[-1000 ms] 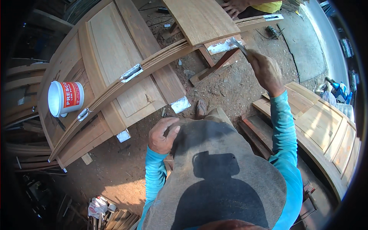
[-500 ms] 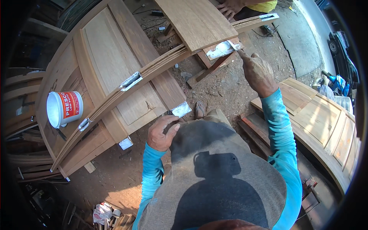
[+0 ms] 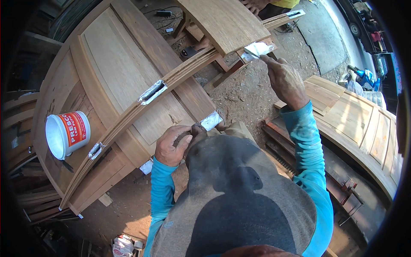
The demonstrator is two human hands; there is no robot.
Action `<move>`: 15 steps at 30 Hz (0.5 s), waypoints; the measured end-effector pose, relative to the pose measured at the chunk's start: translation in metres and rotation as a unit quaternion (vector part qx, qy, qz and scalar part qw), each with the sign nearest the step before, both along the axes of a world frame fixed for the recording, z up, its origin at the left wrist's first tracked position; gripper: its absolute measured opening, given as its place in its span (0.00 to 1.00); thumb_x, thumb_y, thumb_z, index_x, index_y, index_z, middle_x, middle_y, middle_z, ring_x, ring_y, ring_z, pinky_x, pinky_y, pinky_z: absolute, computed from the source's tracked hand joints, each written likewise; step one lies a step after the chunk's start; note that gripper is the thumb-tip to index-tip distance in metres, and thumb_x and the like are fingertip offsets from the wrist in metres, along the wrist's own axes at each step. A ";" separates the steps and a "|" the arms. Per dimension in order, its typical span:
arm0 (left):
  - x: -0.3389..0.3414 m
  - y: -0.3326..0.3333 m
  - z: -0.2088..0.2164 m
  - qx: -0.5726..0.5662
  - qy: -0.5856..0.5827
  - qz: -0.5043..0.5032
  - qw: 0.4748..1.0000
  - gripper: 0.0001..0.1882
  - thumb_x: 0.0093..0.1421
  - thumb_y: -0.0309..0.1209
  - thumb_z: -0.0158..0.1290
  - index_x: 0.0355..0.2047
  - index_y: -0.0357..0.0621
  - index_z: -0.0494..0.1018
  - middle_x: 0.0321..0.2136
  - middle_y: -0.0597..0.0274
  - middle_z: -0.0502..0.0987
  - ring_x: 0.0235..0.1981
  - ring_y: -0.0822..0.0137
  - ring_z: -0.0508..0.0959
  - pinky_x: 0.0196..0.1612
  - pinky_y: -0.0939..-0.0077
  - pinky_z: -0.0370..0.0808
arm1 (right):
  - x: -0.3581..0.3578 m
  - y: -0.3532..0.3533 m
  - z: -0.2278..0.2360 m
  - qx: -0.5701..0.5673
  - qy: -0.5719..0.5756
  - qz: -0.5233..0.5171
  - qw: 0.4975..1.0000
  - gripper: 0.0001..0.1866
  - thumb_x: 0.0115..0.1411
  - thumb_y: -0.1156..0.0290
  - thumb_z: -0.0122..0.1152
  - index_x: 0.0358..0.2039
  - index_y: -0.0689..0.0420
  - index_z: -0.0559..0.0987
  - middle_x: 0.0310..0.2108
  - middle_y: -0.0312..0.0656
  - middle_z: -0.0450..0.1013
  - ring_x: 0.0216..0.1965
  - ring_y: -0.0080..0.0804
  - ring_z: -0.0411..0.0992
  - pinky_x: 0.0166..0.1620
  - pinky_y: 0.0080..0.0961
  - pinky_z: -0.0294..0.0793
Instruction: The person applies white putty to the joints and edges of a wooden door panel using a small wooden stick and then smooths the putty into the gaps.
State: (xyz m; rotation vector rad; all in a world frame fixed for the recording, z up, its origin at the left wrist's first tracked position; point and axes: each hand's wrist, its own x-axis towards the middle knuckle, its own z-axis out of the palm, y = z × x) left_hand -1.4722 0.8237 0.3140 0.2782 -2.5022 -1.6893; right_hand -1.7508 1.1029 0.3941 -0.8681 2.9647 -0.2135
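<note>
Right hand point(image 3: 284, 79) reaching out, fingers closed on small tool, pressing white filler patch point(image 3: 257, 49) on curved wooden frame rail point(image 3: 180, 77); left hand point(image 3: 171, 143) curling shut against knee; likely smoothing stage, steady pressure needed

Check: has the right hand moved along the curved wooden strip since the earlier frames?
No. The right hand sits at the same white-smeared patch near the strip's upper end; only the head camera has shifted.

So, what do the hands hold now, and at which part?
The right hand pinches the near end of a white-smeared flat blade. The left hand is curled against the person's clothing; whether it holds anything cannot be told.
</note>
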 end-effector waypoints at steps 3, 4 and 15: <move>0.005 -0.011 -0.004 -0.003 0.003 -0.001 1.000 0.13 0.66 0.29 0.64 0.49 0.36 0.82 0.46 0.48 0.85 0.51 0.52 0.84 0.56 0.65 0.77 | 0.000 0.003 -0.005 -0.008 -0.007 0.003 1.000 0.21 0.71 0.72 0.54 0.63 0.49 0.81 0.36 0.55 0.75 0.38 0.55 0.78 0.43 0.49 0.76; 0.006 -0.015 -0.007 -0.005 0.003 -0.002 1.000 0.13 0.66 0.29 0.64 0.49 0.36 0.82 0.46 0.48 0.85 0.51 0.52 0.84 0.57 0.65 0.77 | 0.003 0.004 -0.006 -0.020 -0.014 0.021 0.999 0.21 0.71 0.72 0.55 0.63 0.49 0.81 0.36 0.54 0.75 0.38 0.55 0.78 0.43 0.49 0.76; 0.007 -0.021 -0.010 -0.017 0.014 0.009 1.000 0.15 0.66 0.31 0.65 0.48 0.34 0.82 0.46 0.44 0.84 0.49 0.48 0.85 0.55 0.62 0.80 | 0.008 0.012 -0.007 -0.048 -0.037 0.021 0.998 0.21 0.72 0.74 0.56 0.63 0.51 0.81 0.36 0.51 0.73 0.37 0.50 0.76 0.42 0.45 0.74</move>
